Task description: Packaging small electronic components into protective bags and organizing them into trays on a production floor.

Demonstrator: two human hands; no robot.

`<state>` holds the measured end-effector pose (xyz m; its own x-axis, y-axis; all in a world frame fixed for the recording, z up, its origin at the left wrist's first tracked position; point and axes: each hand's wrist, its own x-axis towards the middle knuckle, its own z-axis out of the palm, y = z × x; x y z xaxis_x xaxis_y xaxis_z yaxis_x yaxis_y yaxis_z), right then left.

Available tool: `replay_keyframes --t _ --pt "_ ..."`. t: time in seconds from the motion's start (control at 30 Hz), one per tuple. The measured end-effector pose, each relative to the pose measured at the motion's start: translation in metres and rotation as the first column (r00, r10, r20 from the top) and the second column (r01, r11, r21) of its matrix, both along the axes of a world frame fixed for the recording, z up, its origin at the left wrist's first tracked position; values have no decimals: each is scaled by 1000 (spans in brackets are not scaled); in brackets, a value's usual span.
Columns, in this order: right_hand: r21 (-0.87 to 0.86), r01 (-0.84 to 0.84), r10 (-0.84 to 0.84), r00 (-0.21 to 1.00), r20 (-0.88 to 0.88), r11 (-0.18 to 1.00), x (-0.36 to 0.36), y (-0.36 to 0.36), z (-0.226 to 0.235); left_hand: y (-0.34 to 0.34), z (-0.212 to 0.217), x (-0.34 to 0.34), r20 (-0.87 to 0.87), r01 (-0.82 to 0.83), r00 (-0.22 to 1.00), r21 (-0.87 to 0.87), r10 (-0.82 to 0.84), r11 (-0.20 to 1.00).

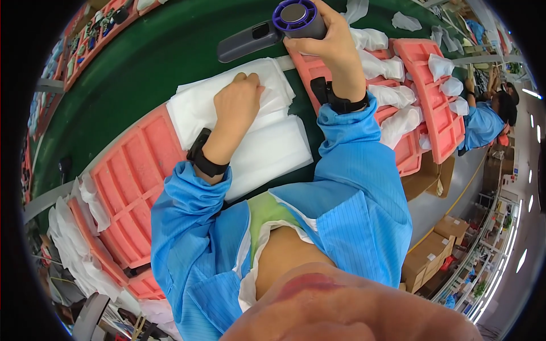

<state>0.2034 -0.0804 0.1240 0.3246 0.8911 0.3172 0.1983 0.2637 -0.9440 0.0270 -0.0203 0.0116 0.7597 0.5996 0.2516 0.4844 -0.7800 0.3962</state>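
Observation:
My right hand grips a grey hair dryer with a purple ring at its end, held over the green work surface at the top of the view. My left hand rests with curled fingers on a stack of white foam bags, pinching the top sheet. A second white foam pile lies just nearer me. Both wrists carry black bands and blue sleeves.
Pink moulded trays stand at my left and right, the right ones holding white-wrapped items. Another person in blue works further along the line. Cardboard boxes sit on the floor at right.

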Motion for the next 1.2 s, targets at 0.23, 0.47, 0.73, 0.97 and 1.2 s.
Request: replay_keyframes --t 0.23,0.47,0.73,0.97,1.2 --pt "29 44 -49 980 190 999 22 -23 14 23 37 -20 396 45 914 -320 90 946" --pt "1 -119 118 980 162 993 3 -17 15 25 59 -38 641 92 721 -466 264 880" --pt "335 -207 -54 776 629 919 -47 24 -39 13 75 -43 772 442 426 -633 472 636" --pt "383 -12 -264 704 659 924 -56 19 -36 -2 68 -30 808 100 584 -167 78 981" --pt "608 -36 -466 607 643 793 -37 35 -44 -13 60 -19 762 -10 633 186 -138 982"
